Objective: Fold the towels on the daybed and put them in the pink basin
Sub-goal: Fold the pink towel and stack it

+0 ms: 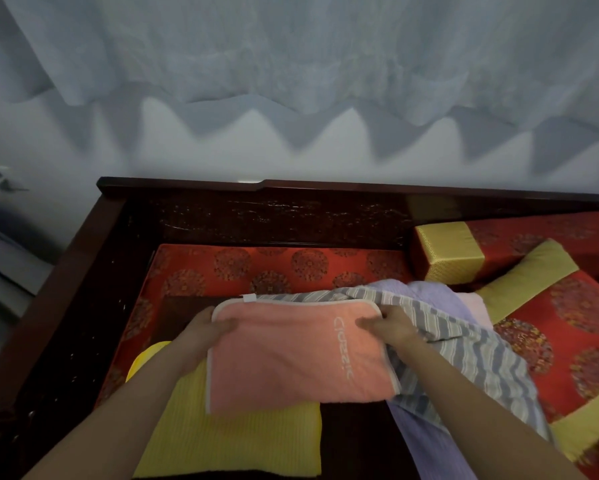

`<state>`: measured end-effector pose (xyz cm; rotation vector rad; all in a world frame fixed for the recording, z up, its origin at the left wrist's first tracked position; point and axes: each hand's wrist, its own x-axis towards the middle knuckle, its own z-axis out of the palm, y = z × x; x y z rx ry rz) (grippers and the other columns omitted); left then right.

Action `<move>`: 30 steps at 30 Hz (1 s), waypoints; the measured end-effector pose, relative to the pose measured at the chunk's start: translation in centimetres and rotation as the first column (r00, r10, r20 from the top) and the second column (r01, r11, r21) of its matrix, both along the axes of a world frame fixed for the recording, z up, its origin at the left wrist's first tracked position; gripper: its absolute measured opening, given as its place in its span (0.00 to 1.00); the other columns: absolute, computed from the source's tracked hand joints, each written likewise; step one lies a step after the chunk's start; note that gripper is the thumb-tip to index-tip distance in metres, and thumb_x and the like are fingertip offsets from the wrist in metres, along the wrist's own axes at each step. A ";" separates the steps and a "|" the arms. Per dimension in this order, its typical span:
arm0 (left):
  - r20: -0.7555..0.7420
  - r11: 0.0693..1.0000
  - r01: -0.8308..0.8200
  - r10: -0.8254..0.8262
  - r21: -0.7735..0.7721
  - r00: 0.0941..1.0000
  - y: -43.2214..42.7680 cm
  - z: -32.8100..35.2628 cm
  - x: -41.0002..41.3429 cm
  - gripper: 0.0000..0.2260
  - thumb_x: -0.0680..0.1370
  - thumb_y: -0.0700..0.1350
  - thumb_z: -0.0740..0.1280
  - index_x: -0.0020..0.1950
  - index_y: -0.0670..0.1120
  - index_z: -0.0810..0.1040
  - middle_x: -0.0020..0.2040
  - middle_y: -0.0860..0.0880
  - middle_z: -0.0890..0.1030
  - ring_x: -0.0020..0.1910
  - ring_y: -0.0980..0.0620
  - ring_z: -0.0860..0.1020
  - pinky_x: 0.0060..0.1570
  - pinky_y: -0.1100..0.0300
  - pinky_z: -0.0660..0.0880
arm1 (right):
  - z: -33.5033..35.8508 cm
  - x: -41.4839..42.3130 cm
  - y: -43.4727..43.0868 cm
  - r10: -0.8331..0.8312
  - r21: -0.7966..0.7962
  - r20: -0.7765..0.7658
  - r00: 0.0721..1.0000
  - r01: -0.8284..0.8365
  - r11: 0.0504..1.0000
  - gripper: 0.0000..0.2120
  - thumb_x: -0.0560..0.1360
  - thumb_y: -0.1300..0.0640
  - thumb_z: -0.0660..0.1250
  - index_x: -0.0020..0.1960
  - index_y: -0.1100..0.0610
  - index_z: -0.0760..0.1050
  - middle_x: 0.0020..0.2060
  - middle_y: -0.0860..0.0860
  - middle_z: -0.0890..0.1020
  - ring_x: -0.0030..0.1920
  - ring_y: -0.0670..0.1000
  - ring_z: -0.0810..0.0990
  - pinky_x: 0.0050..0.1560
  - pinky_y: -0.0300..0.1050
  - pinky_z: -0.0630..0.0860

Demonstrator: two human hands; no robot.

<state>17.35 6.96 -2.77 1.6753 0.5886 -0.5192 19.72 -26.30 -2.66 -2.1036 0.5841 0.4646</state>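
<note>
Head view: the left hand (204,329) and right hand (391,327) each pinch a far corner of the folded pink towel (298,362), which lies partly over a folded yellow towel (228,441) on the daybed (256,216). Loosening either pinch would likely let the layers slide open. A striped towel (464,358) touches its right edge and could drag along. A lilac towel (426,441) and red-gold cushions (568,334) crowd the right side. The pink basin is not in view.

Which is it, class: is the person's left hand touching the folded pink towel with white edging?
Touching. The head view shows the left hand pinching the folded pink towel at its left edge, thumb on top.
</note>
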 end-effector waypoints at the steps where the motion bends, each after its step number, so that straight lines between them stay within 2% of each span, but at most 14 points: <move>1: 0.052 0.999 0.001 -0.003 0.038 0.999 -0.2 0.3 -0.5 0.16 0.75 0.41 0.69 0.61 0.42 0.73 0.55 0.40 0.79 0.52 0.42 0.79 0.54 0.46 0.77 | 0.3 -0.4 0.1 0.005 0.019 0.028 1.000 -0.005 1.000 0.19 0.72 0.57 0.71 0.61 0.61 0.76 0.49 0.53 0.81 0.48 0.53 0.80 0.52 0.47 0.78; 3: 0.163 0.988 0.006 -0.032 0.157 0.986 -0.2 1.0 -1.6 0.12 0.75 0.43 0.69 0.56 0.44 0.72 0.52 0.43 0.79 0.48 0.46 0.78 0.46 0.50 0.77 | 1.0 -1.3 0.4 0.028 0.015 0.081 0.996 -0.029 0.999 0.18 0.76 0.56 0.67 0.63 0.60 0.72 0.51 0.53 0.79 0.49 0.52 0.78 0.50 0.46 0.75; 5: 0.238 0.982 -0.022 -0.023 0.186 0.971 0.4 1.8 -2.8 0.15 0.72 0.45 0.73 0.54 0.46 0.71 0.51 0.46 0.78 0.48 0.48 0.77 0.42 0.54 0.76 | 1.4 -2.1 0.4 -0.003 0.059 0.080 0.997 -0.002 0.998 0.16 0.77 0.57 0.66 0.63 0.61 0.71 0.52 0.53 0.79 0.49 0.53 0.77 0.48 0.46 0.75; 8: 0.244 0.991 -0.074 0.046 0.107 0.969 1.3 3.2 -4.5 0.24 0.65 0.48 0.77 0.55 0.49 0.71 0.52 0.47 0.78 0.51 0.46 0.78 0.42 0.52 0.77 | 1.9 -2.8 0.3 -0.135 0.383 -0.102 0.986 0.164 0.909 0.20 0.72 0.65 0.71 0.62 0.64 0.73 0.51 0.59 0.82 0.48 0.57 0.81 0.43 0.49 0.78; 10: 0.234 0.995 -0.095 0.085 0.029 0.969 1.9 4.3 -5.5 0.25 0.63 0.48 0.78 0.56 0.53 0.71 0.53 0.48 0.78 0.51 0.45 0.79 0.44 0.50 0.79 | 2.9 -3.3 0.3 -0.095 0.489 -0.187 0.978 0.177 0.854 0.22 0.69 0.67 0.73 0.62 0.62 0.75 0.53 0.61 0.82 0.52 0.60 0.81 0.48 0.54 0.79; 13: 0.246 0.997 -0.061 0.073 -0.056 0.967 3.1 6.7 -7.4 0.25 0.64 0.47 0.76 0.58 0.55 0.73 0.54 0.48 0.79 0.52 0.47 0.79 0.43 0.53 0.79 | 5.3 -4.5 1.0 -0.011 0.570 -0.188 0.982 0.118 0.813 0.20 0.68 0.66 0.74 0.59 0.61 0.77 0.52 0.60 0.84 0.54 0.60 0.82 0.55 0.57 0.79; 15: 0.253 0.995 -0.057 0.077 -0.083 0.965 4.6 8.2 -8.7 0.24 0.67 0.45 0.76 0.61 0.54 0.74 0.53 0.48 0.80 0.52 0.47 0.80 0.42 0.54 0.79 | 7.0 -6.1 1.9 0.029 0.606 -0.161 0.987 0.076 0.792 0.17 0.68 0.66 0.73 0.56 0.61 0.78 0.50 0.61 0.84 0.53 0.60 0.83 0.52 0.57 0.80; 18: 0.229 0.984 -0.098 0.131 -0.149 0.965 7.3 9.0 -10.1 0.19 0.72 0.40 0.72 0.60 0.54 0.76 0.51 0.46 0.82 0.50 0.42 0.82 0.46 0.46 0.80 | 7.9 -8.8 3.7 0.036 0.686 -0.110 0.993 0.050 0.725 0.15 0.69 0.66 0.73 0.55 0.61 0.79 0.50 0.61 0.84 0.52 0.61 0.83 0.47 0.55 0.82; 21: 0.203 0.989 -0.134 0.145 -0.066 0.968 9.0 7.2 -10.8 0.16 0.73 0.39 0.71 0.58 0.53 0.76 0.50 0.45 0.83 0.50 0.40 0.81 0.48 0.45 0.79 | 6.1 -11.0 6.0 -0.036 0.625 -0.062 0.997 0.067 0.778 0.15 0.68 0.65 0.74 0.54 0.59 0.79 0.48 0.60 0.85 0.50 0.61 0.84 0.47 0.54 0.82; 25: 0.174 0.986 -0.138 0.120 0.093 0.977 10.4 2.7 -11.5 0.13 0.75 0.37 0.69 0.56 0.50 0.76 0.52 0.44 0.82 0.53 0.40 0.79 0.54 0.41 0.77 | 1.1 -12.1 8.8 -0.102 0.439 0.001 0.995 0.091 0.894 0.12 0.69 0.63 0.74 0.51 0.58 0.78 0.46 0.58 0.84 0.48 0.59 0.83 0.48 0.55 0.81; 27: 0.160 0.975 -0.175 0.153 0.139 0.975 10.9 0.8 -11.7 0.13 0.75 0.37 0.69 0.57 0.49 0.75 0.51 0.43 0.81 0.54 0.41 0.78 0.56 0.42 0.75 | -0.8 -12.2 9.4 -0.124 0.332 0.039 0.992 0.104 0.938 0.09 0.69 0.62 0.73 0.48 0.54 0.78 0.44 0.54 0.84 0.47 0.56 0.83 0.46 0.51 0.80; 30: 0.147 0.956 -0.230 0.205 0.184 0.968 11.1 -0.4 -11.5 0.17 0.74 0.39 0.71 0.61 0.45 0.74 0.50 0.42 0.80 0.53 0.41 0.78 0.58 0.44 0.74 | -1.5 -12.3 9.9 -0.111 0.239 0.086 0.990 0.088 0.967 0.11 0.70 0.61 0.73 0.44 0.49 0.74 0.39 0.47 0.81 0.41 0.50 0.80 0.38 0.40 0.74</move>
